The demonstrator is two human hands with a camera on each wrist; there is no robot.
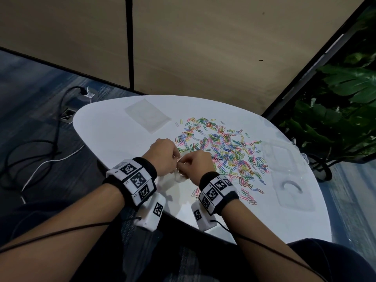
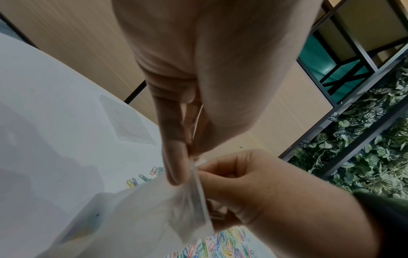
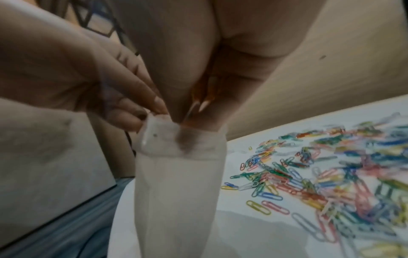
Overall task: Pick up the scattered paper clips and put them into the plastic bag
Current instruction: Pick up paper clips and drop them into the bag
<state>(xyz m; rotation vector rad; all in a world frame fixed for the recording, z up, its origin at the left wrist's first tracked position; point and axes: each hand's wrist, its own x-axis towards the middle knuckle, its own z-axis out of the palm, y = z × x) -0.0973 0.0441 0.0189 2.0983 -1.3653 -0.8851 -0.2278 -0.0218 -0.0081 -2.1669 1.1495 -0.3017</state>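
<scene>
Your bare forearms each wear a black wristband (image 1: 219, 190) ringed with white blocks bearing black square markers, a white marker-printed camera box (image 1: 151, 213) hangs under each wrist, and thin black cables (image 1: 61, 232) trail toward 6 o'clock.

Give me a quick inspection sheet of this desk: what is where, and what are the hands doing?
Surface: white rounded table.
Job's things: paper clips scattered over the table; plastic bag held upright by its top edge.
Clutter: flat clear packet at the far side; clear lidded trays at right.
Grippers: left hand and right hand both pinch the bag's mouth.
Cables: black and white cables on the floor.
Surroundings: beige partition panels, leafy plant.
</scene>
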